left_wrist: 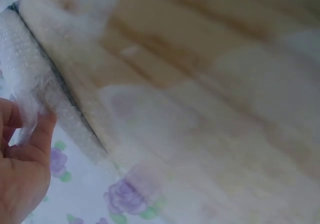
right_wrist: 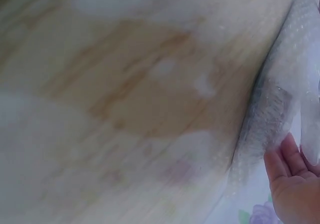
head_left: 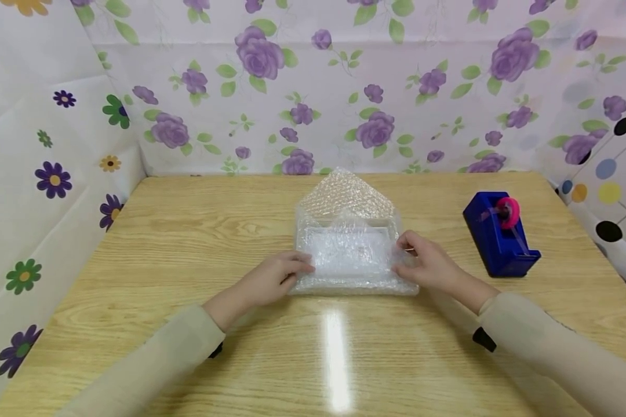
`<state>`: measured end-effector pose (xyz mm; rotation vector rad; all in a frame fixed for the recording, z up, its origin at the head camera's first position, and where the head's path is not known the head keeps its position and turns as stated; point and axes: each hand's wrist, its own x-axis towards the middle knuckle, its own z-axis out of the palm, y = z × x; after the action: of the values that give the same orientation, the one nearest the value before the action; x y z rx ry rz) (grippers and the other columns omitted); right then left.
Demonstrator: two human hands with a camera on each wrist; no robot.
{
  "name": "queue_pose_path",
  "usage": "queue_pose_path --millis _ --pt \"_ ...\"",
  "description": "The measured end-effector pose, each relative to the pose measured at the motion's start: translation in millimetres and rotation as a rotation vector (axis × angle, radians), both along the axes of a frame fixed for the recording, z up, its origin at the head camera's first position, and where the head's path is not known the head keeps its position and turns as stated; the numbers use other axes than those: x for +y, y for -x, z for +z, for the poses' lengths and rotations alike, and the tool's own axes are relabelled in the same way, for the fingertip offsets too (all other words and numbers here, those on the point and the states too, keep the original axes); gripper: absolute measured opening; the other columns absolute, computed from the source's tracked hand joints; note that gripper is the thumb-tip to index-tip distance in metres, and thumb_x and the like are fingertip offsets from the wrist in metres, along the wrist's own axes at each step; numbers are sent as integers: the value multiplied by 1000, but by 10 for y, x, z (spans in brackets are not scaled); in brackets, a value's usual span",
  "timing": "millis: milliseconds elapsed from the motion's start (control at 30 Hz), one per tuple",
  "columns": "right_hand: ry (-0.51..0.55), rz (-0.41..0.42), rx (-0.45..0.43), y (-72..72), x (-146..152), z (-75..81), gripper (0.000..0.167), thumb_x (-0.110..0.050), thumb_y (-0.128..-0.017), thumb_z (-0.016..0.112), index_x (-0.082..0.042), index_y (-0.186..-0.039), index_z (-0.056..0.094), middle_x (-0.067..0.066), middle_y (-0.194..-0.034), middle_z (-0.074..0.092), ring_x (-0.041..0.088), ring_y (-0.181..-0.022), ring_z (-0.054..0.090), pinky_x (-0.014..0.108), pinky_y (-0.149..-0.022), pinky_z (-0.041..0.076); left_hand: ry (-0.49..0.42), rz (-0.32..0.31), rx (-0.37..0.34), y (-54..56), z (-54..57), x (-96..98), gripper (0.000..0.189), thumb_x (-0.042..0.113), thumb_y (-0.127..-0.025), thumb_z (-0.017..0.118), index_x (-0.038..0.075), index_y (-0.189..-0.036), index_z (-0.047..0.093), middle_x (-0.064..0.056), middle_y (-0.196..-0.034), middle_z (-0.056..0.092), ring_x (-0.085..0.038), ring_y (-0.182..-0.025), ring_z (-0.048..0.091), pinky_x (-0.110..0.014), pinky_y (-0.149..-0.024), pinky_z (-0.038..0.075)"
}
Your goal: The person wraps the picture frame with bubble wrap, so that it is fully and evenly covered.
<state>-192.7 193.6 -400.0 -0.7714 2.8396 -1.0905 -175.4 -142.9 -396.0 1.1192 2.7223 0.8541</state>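
Bubble-wrapped parcel point(head_left: 350, 255) lies on the wood-grain table point(head_left: 214, 226), directly between the hands, left hand point(head_left: 272, 279) pinching wrap at its left edge, right hand point(head_left: 432, 267) pinching wrap at its right.

Lying flat on the worktop point(head_left: 198, 231): clear bubble wrap point(head_left: 344, 194), pointed at the far end, around apparently a white rectangular box point(head_left: 346, 250).

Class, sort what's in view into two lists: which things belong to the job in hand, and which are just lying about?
Belonging to the job:
left hand and right hand, both gripping the wrap
bubble wrap
white rectangular item showing through it

Lying about:
blue tape dispenser, untouched, though possibly meant for sealing
floral backdrop, just surroundings
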Motion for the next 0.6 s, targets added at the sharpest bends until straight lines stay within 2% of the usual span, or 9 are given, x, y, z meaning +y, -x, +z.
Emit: queue_pose_path --millis 67,233,367,433,600 --pt "19 24 19 8 -1 -15 38 0 -77 72 3 -108 51 19 -104 61 38 -104 60 51 -88 51 41 3 54 -17 1 17 26 -4 -89 55 2 -110 69 -22 -129 56 -34 -118 56 -34 -91 53" --pt "-7 101 78 39 6 -31 45 3 -77 71 5 -120 57 24 -118 53 39 -105 57 50 -84 52 52 47 59 -53 10 37 28 -6 -86 54 3 -107 71 -25 -139 45 -38 -124 50 -43 -99 48" --pt "-96 146 126 66 -10 -18 33 1 -78 67 5 -111 67 27 -128 48 39 -106 55 49 -83 51 60 76 50 -73 32 52 31 -7 -84 53 5 -104 73 -23 -143 40 -37 -125 49 -42 -95 51" --pt "-133 156 141 68 -28 -4 29 0 -78 65 5 -106 69 28 -131 45 40 -109 52 51 -86 49 87 94 55 -75 45 65 30 -5 -84 53 7 -103 74 -22 -143 42 -36 -125 49 -43 -94 51" --pt "-195 121 142 72 -61 29 22 -6 -78 64 0 -97 73 35 -136 39 51 -125 34 65 -101 33 133 125 68 -40 72 138 21 3 -87 55 9 -92 75 -17 -130 54 -32 -122 50 -45 -98 48"
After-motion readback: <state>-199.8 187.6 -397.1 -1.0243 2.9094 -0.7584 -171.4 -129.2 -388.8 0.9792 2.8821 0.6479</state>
